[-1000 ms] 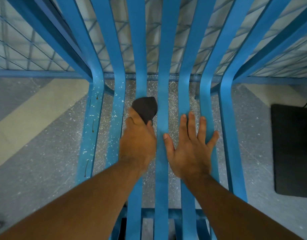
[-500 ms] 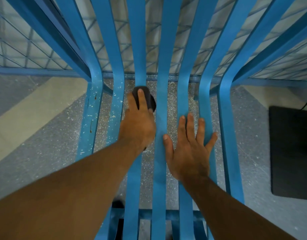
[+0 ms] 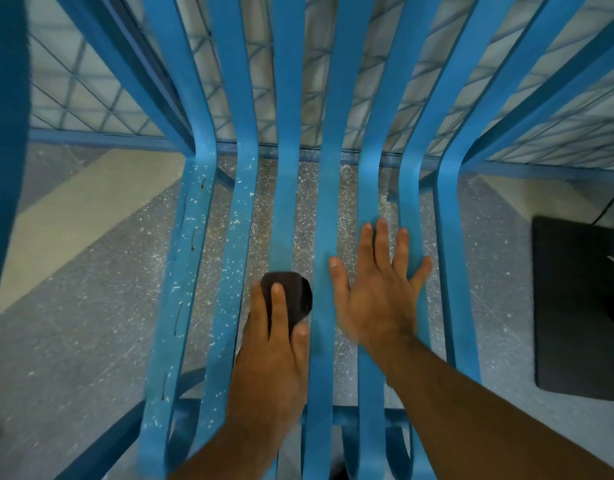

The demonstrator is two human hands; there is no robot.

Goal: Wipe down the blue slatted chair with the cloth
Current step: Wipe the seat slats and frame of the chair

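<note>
The blue slatted chair (image 3: 328, 209) fills the view, its seat slats running away from me and bending up into the backrest. My left hand (image 3: 276, 348) presses a small dark cloth (image 3: 293, 297) onto the third slat from the left, fingers lying over the cloth. My right hand (image 3: 378, 292) rests flat with fingers spread across the slats just right of centre, holding nothing. The two leftmost slats carry white specks and a few brown streaks.
Speckled grey floor (image 3: 90, 323) shows through the slat gaps, with a pale stripe (image 3: 73, 216) at the left. A black mat (image 3: 582, 306) lies on the floor to the right. A blue wire grid (image 3: 90, 98) stands behind the chair.
My left hand pushed the cloth up the slat toward the backrest bend, then drew it back toward me. The right hand has stayed flat in the same place.
</note>
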